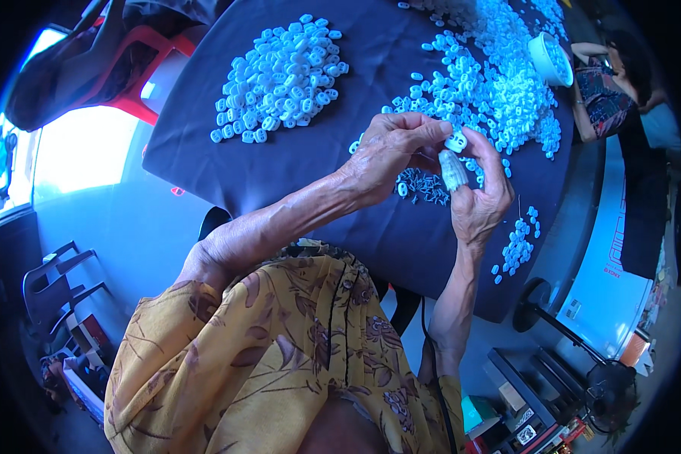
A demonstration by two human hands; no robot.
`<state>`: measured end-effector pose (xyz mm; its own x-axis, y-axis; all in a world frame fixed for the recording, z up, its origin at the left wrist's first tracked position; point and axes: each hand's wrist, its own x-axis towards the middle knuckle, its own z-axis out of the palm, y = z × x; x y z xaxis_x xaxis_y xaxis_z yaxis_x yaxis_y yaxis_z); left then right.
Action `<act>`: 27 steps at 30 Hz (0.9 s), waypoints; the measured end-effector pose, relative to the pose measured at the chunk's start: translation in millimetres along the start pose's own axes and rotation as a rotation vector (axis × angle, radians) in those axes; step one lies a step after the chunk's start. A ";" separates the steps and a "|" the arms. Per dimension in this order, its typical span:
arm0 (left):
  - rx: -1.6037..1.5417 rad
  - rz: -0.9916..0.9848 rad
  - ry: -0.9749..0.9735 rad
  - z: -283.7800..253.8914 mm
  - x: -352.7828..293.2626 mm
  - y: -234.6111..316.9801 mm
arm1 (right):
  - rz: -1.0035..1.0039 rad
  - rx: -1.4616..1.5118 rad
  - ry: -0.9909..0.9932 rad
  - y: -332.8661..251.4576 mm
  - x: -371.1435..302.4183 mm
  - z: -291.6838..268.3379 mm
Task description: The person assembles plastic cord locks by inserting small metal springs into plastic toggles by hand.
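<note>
Over the near part of the table, my left hand (390,151) and my right hand (483,198) meet at a small white plastic piece with two holes (455,141). The left thumb and index finger pinch at its left side. My right index finger bends round its other side, and the right thumb wears a whitish finger cover (452,171). Whether something thin is also between the left fingers cannot be made out. Just below the hands lies a small heap of dark little parts (429,191), partly covered by them.
A dark cloth covers the table (295,170). White pieces form a pile at the left (280,76), a wide spread at the right (499,83) and a small group (517,248) near the right edge. A white tub (550,59) stands among them. Another person (609,83) is at the far right.
</note>
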<state>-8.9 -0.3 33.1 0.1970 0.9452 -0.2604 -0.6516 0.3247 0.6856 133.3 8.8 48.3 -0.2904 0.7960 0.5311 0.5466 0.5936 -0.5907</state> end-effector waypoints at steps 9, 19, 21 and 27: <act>0.149 0.106 0.143 -48.9 3.4 11.1 | 0.278 0.078 -0.150 12.9 -21.6 -12.6; 1.269 0.350 0.525 -152.0 -20.1 57.8 | 0.495 0.077 -0.287 58.7 -51.9 -20.2; 1.442 0.479 0.543 -164.4 -17.8 58.0 | 0.520 0.069 -0.278 65.7 -53.7 -21.2; 1.520 0.606 0.432 -125.0 -11.9 48.7 | 0.502 -0.063 -0.238 90.5 -55.9 -10.9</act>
<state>-134.6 0.0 -15.4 -0.1662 0.9428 0.2890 0.7399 -0.0745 0.6685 207.6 16.7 -28.2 -0.1482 0.9882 0.0376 0.7071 0.1325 -0.6945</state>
